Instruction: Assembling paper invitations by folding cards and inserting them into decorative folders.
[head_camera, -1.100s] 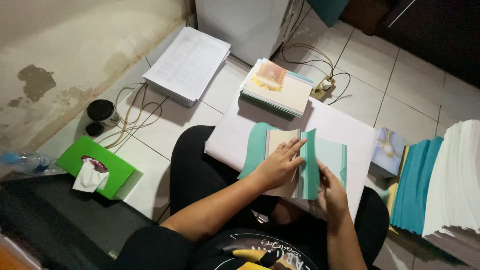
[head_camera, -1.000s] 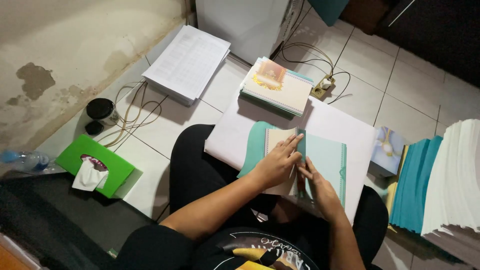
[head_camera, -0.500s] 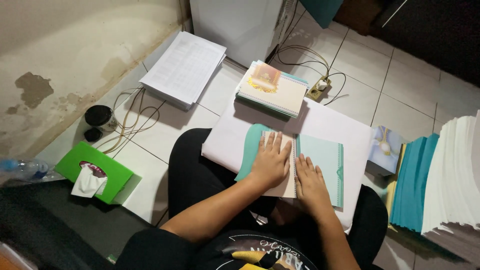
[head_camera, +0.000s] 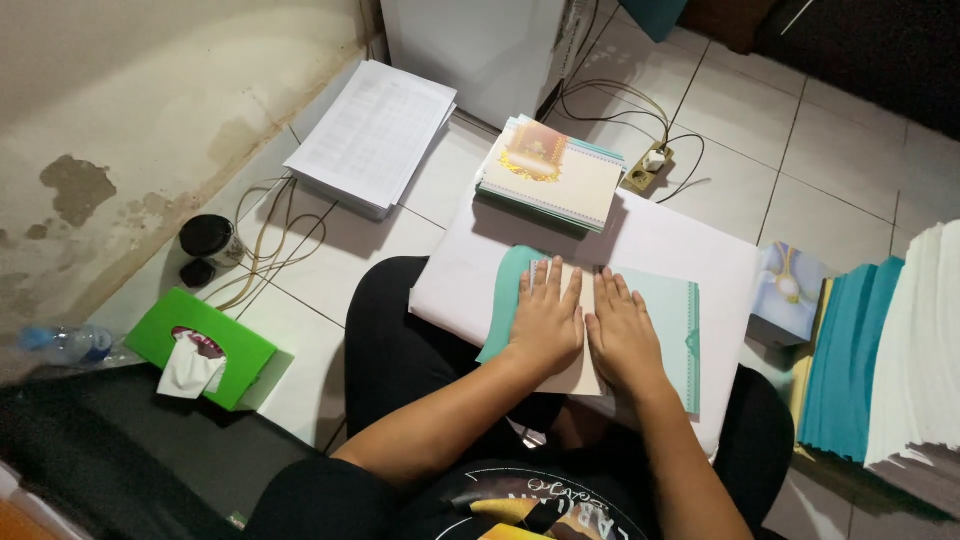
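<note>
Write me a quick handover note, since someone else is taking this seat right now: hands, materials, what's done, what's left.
Left hand and right hand: both flat, palms down, side by side, no grip on anything, pressing a teal folded card with a cream sheet on the white board across the lap.
Done: flap lies closed on this card.
Finished-looking stack sits beyond the board.
Left: teal covers and white sheets stacked at right.
</note>
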